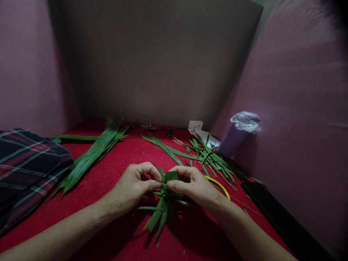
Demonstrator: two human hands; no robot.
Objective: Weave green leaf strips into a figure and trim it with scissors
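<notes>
Between my two hands is a small bundle of folded green leaf strips (pixel 157 214), its loose ends fanning down toward me over the red cloth (pixel 114 224). My left hand (pixel 133 186) pinches it at the top, thumb against forefinger. From the other side my right hand (pixel 191 185) closes thumb and fingers on a broad folded piece of the same bundle. A thin strip runs across the middle between the thumbs. Just behind my right wrist shows a yellow curved handle (pixel 221 186), the rest of it hidden.
Long green leaves (pixel 92 156) lie at the left beside plaid fabric (pixel 29 170). Cut leaf strips (pixel 212 156) are heaped at the right, near a white card (pixel 195 125) and a purple container with clear plastic on top (pixel 235 137). A long black object (pixel 277 210) borders the right wall.
</notes>
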